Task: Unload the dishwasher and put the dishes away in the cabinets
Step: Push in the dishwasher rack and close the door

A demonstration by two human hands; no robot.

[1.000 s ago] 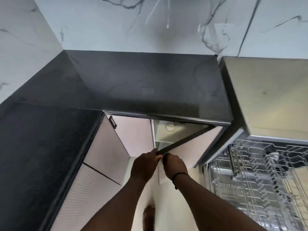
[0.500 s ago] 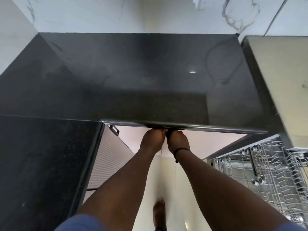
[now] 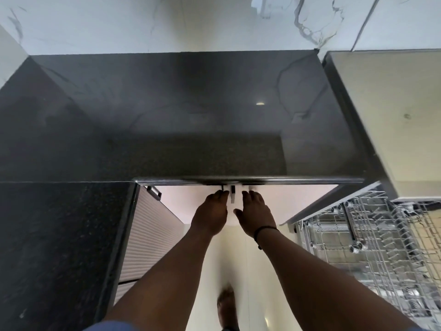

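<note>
Two hands, left [image 3: 210, 215] and right [image 3: 256, 216], fingers loosely extended and holding nothing, reach for two pale cabinet doors [image 3: 286, 199] beneath the black stone counter's front edge [image 3: 238, 180]; one wire dishwasher rack [image 3: 372, 237] stands right. No writing is legible.

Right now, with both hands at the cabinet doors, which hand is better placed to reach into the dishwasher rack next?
Right, probably. The right hand is on the side of the rack, which sits pulled out to the person's right. The left hand would have to cross the body.

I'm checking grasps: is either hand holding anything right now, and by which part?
Nothing is held. The left hand and right hand lie flat against the closed cabinet doors, fingers near the handles, with no grip.
</note>
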